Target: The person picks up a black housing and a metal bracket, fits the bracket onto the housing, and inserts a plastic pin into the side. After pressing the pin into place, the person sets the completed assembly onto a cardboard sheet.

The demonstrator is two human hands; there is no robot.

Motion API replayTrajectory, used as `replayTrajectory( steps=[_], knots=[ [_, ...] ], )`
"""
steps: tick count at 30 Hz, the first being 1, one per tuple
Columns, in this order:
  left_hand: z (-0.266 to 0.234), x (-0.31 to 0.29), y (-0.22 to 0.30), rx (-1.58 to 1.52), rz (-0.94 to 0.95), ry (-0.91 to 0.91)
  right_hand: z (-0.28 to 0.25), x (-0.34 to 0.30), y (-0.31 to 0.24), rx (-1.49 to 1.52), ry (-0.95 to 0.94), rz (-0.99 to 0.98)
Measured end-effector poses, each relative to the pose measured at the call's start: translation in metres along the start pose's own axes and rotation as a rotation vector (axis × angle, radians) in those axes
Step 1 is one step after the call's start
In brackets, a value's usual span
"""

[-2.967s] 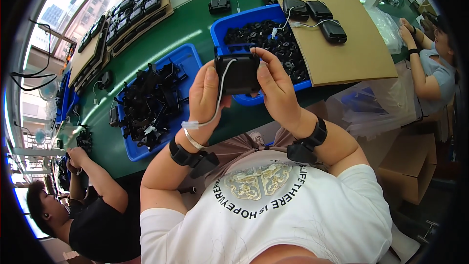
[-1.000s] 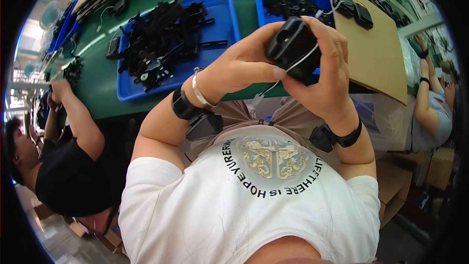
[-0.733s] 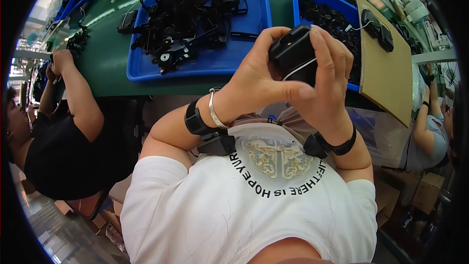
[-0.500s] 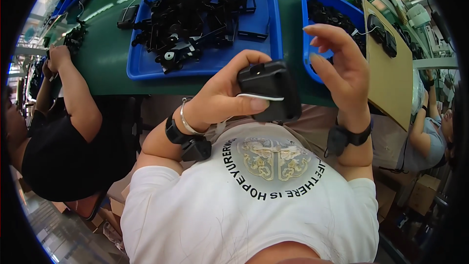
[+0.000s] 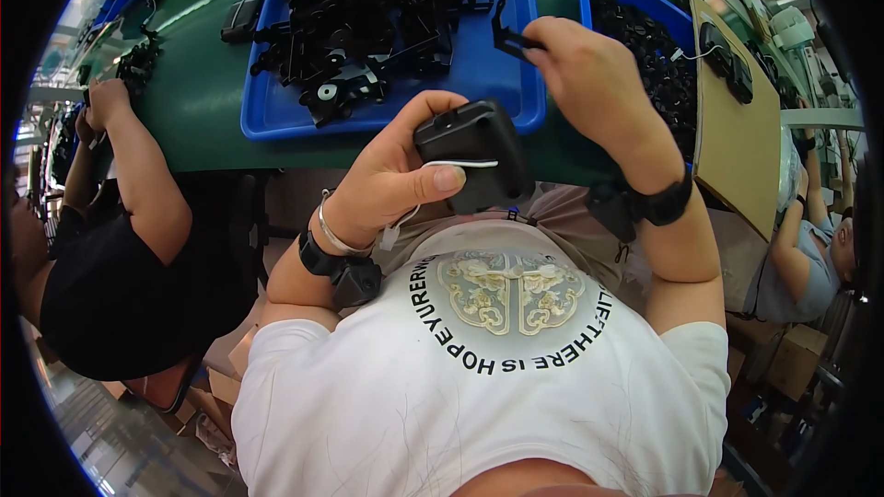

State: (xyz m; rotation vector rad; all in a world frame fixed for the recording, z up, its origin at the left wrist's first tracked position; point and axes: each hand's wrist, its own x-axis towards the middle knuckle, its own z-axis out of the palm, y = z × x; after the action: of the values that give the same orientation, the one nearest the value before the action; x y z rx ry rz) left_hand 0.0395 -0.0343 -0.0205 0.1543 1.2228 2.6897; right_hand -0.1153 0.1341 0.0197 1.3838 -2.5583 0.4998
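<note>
A black case (image 5: 474, 156) is gripped in the left hand (image 5: 401, 166) near the close edge of the green surface (image 5: 198, 115), thumb beside its white cable (image 5: 471, 164), perhaps steadying both. The right hand (image 5: 589, 78) pinches a thin black bracket (image 5: 509, 36) by one end, likely keeping its length unobstructed, over the blue tray's (image 5: 502, 92) right end. A green strip separates tray from blue bin (image 5: 586, 2).

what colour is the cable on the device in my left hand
The cable is white, showing best in the head view.
</note>
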Motion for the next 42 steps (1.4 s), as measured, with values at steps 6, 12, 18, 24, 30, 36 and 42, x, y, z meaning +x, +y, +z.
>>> replayTrajectory(
  steps=[6,12,18,24,30,36,42],
  knots=[
    [-0.004,0.011,-0.009,0.197,0.064,0.071,-0.051,-0.049,-0.009,0.492,-0.037,0.204],
    [-0.002,0.021,-0.013,0.091,0.0,0.092,-0.055,-0.08,-0.005,1.123,-0.063,0.273],
    [0.001,0.026,-0.012,0.196,-0.095,0.106,-0.035,-0.085,-0.001,1.306,-0.133,0.304],
    [0.006,0.027,-0.011,0.212,-0.179,0.062,-0.019,-0.087,0.002,1.363,-0.155,0.357],
    [0.013,0.029,-0.016,0.321,-0.082,0.084,-0.014,-0.093,-0.004,1.365,-0.138,0.362],
    [0.016,0.03,-0.011,0.569,0.049,-0.013,-0.005,-0.099,-0.007,1.465,-0.012,0.265],
    [0.013,0.031,-0.01,0.65,0.122,-0.05,-0.002,-0.099,-0.013,1.451,-0.029,0.32]
  ],
)
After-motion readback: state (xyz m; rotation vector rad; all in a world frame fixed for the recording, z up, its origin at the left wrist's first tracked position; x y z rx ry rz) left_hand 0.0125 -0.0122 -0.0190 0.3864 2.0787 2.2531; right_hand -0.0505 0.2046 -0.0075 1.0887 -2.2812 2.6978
